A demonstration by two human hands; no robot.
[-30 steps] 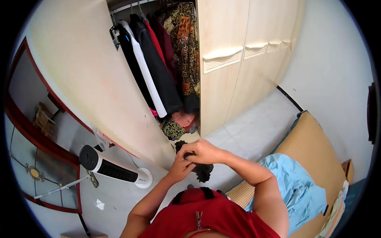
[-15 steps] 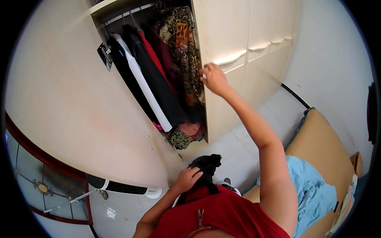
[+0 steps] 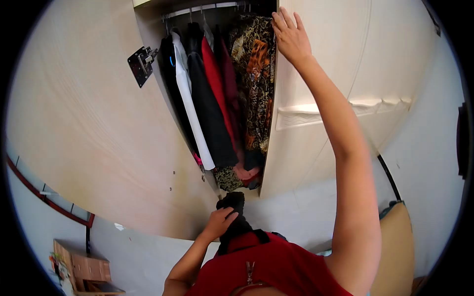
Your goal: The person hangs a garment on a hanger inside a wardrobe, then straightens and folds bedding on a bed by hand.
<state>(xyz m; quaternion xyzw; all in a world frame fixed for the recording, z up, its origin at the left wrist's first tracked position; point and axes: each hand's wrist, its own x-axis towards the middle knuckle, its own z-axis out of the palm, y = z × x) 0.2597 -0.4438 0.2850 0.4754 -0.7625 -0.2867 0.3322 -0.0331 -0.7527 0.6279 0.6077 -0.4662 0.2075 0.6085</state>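
Note:
My left hand (image 3: pixel 219 224) is closed on a bunched black garment (image 3: pixel 232 200) in front of my body; its exact kind does not show. High on the right, my right hand (image 3: pixel 292 40) lies with fingers stretched at the edge of the right wardrobe door (image 3: pixel 326 44). Between the doors hang several clothes: a white garment (image 3: pixel 190 103), a black one (image 3: pixel 210 108), a red one (image 3: pixel 213 64) and a gold-and-black patterned garment (image 3: pixel 254 89) nearest my right hand. Folded cloth (image 3: pixel 228 178) lies at the wardrobe's bottom.
The left wardrobe door (image 3: pixel 108 123) stands wide open, with a metal hinge (image 3: pixel 142 65) near its top. A hanging rail (image 3: pixel 212 7) crosses the top inside. A tan mat (image 3: pixel 397 241) lies at lower right, and a small wooden cabinet (image 3: pixel 91 266) stands at lower left.
My right hand has risen from beside the door's edge moulding to higher on the door edge, its fingers straighter. My view has tilted up and turned left. The black garment stays in my left hand.

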